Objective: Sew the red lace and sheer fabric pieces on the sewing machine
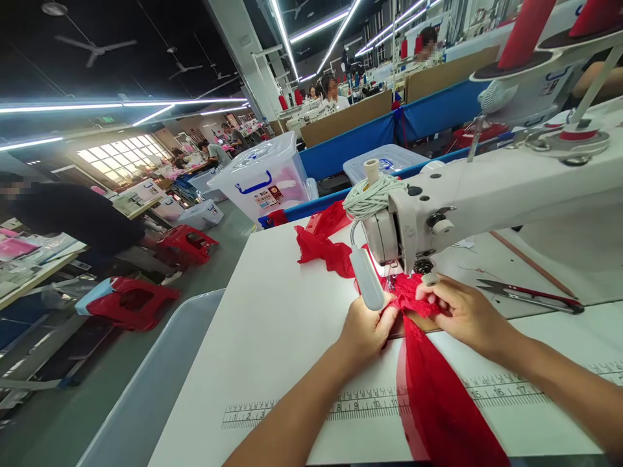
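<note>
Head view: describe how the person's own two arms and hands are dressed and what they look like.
Both forearms are bare as far as the frame shows: no sleeves or cuffs in view. The left hand and right hand wear no gloves, and no rings, watch or bracelet show. The fingernails look short and unpainted, as far as can be told.

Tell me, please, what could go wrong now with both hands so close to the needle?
The left hand and right hand pinch the red lace fabric right beside the sewing machine needle; a fingertip could get pricked. The loose lace may bunch or feed crooked. The thread snips might snag a sleeve.
</note>
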`<state>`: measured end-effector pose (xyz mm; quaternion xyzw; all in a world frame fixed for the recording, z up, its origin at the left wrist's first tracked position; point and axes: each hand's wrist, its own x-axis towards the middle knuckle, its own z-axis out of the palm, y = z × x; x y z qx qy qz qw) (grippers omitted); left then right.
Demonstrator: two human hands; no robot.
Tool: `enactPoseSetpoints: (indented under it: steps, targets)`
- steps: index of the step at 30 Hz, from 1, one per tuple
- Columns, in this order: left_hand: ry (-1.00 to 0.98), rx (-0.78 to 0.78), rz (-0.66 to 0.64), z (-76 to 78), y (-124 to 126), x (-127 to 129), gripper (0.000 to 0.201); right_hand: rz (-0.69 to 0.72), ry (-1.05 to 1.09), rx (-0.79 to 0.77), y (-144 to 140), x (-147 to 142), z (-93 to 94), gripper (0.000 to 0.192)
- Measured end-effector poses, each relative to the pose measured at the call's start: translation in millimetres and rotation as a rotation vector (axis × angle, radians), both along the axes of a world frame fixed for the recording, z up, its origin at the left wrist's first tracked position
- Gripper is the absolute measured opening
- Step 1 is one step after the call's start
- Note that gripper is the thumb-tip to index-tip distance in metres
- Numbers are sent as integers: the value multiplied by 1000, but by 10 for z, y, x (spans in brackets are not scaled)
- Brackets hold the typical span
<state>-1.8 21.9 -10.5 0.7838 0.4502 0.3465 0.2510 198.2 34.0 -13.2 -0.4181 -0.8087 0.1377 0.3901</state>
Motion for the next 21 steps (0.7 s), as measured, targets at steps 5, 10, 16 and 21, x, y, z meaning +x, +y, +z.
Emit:
enactPoseSetpoints:
  steps: [5, 10, 16, 21]
  targets:
    - [30, 8, -44, -28, 3, -51, 35, -73, 10, 3, -48, 47, 8, 23]
    - [123, 107, -157, 6, 25, -25, 40, 101, -6, -94, -105, 14, -79, 29]
    - [73, -16, -133, 106, 56, -59, 24, -3, -26, 80, -50, -26, -123, 18]
    - [-17, -59, -168, 124, 42, -62, 29, -13, 1, 79, -55, -28, -107, 20]
